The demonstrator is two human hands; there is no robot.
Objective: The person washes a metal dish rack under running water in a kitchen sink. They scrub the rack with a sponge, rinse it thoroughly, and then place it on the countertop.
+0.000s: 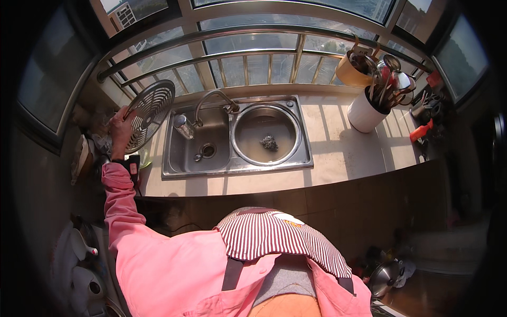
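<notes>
My left hand [120,126] is raised at the left end of the counter and grips the edge of a round, slotted grey rack [153,113], which is tilted nearly upright. Beside it lies the left bowl of a steel double sink [202,146], with a shiny cylindrical container [183,126] inside and a small round metal piece [197,157] by the drain. A round metal basin [246,155] fills the right bowl. It holds cloudy water and a clump of steel wool [269,143]. My right hand is out of view.
A curved faucet [214,93] rises behind the sink. On the right of the counter [324,158] are a white utensil holder [366,115] and a red-orange object [420,131]. A yellowish container [350,71] sits against the metal railing [253,53]. Bags and other items crowd the left corner.
</notes>
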